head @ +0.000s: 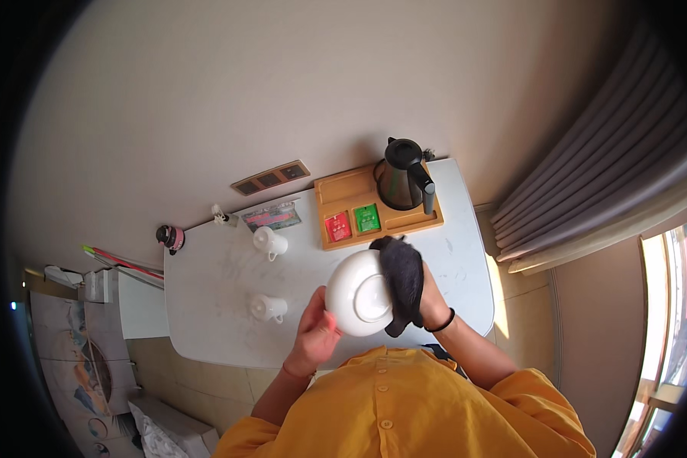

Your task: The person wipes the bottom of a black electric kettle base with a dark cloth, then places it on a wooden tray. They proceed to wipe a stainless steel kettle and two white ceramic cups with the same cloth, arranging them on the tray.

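Note:
A white ceramic bowl [349,286] is held upside down, its foot ring facing up, above the front of the white table [206,320]. My left hand [318,335] grips the bowl's left rim, thumb on the outside. My right hand [432,295] holds a dark cloth [403,280] against the bowl's right side; the cloth hides most of its fingers. Left of the bowl, two white cups, one farther back [270,243] and one nearer me [268,308], rest on the table with their handles showing.
Behind the bowl stands a wooden tray [343,192] with a red sachet [338,226], a green sachet [367,217] and an electric kettle [403,177]. A printed card [272,216] and a pink-and-black container [170,238] are at the back left. A wall socket panel [270,177] is behind; a curtain [595,166] hangs right.

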`<control>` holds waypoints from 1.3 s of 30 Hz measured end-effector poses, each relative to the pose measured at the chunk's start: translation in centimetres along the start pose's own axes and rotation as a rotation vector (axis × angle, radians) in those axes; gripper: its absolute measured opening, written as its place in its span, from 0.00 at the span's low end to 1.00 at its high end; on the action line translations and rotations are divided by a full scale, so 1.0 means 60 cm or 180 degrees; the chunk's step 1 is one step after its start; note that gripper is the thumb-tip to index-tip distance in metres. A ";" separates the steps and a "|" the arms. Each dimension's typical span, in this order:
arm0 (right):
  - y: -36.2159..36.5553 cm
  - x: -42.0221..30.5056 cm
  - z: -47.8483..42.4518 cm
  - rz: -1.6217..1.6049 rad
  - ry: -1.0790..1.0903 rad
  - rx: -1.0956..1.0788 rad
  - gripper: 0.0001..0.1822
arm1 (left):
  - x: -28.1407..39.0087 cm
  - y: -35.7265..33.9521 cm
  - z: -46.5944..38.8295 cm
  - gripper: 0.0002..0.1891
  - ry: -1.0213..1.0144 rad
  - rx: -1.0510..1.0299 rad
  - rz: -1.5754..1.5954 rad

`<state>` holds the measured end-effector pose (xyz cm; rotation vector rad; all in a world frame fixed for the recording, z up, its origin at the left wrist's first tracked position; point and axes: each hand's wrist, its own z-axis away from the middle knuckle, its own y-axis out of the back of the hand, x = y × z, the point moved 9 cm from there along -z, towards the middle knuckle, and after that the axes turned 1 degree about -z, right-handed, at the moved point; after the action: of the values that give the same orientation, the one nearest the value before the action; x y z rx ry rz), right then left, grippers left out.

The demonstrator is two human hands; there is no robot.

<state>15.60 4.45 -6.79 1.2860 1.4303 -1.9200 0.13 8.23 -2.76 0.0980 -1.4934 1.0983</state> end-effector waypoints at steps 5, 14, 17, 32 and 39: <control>0.012 0.034 0.002 0.0099 -0.0140 -0.0184 0.19 | -0.004 0.006 -0.009 0.17 0.0084 0.0012 0.0109; -0.075 -0.035 0.012 0.2076 0.0480 -0.1737 0.14 | -0.004 -0.009 -0.021 0.25 0.0224 -0.0645 -0.2893; -0.093 -0.026 0.013 0.2476 0.0509 -0.1796 0.11 | -0.047 -0.001 -0.005 0.31 0.1019 -0.0911 -0.3128; 0.026 0.052 0.008 -0.0156 0.0093 0.0439 0.16 | 0.004 0.009 -0.051 0.21 -0.0366 0.0493 -0.0943; -0.053 0.019 -0.005 0.1288 0.0045 -0.1107 0.12 | -0.017 0.026 -0.055 0.25 0.0359 -0.0028 -0.1908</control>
<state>12.75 6.14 -6.16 1.2998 1.3152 -1.3366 1.85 10.72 -4.97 0.4408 -1.2481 0.6005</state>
